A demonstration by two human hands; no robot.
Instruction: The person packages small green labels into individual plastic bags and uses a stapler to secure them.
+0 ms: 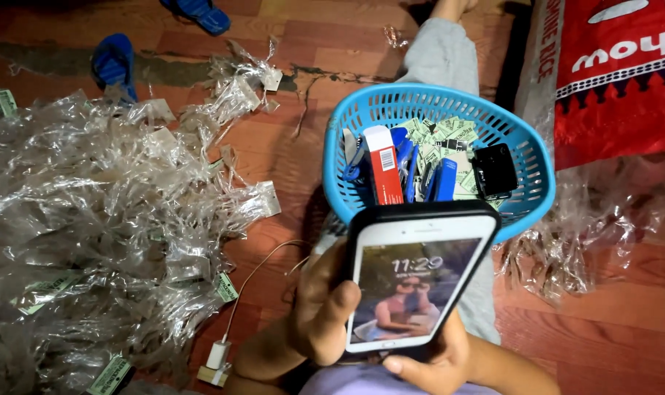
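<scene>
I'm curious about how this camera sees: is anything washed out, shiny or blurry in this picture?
Head view: the lit phone, held in the left hand and right hand, is the brightest spot, its white frame nearly washed out; the clear plastic bags catch scattered glare; the blue basket looks sharp; the top corners fall into dim shadow, and the edges bend slightly from the wide lens.

Left hand (321,311): mine, bare; no ring, watch or glove visible.
Right hand (427,360): mine, bare; short plain nail on the thumb, no jewellery visible.
Forearms: both uncovered, no sleeve reaching the wrists.
Top: pale lilac cloth at the bottom edge of view.
Leg wear: light grey fabric covering my leg, ending above a bare ankle.
</scene>
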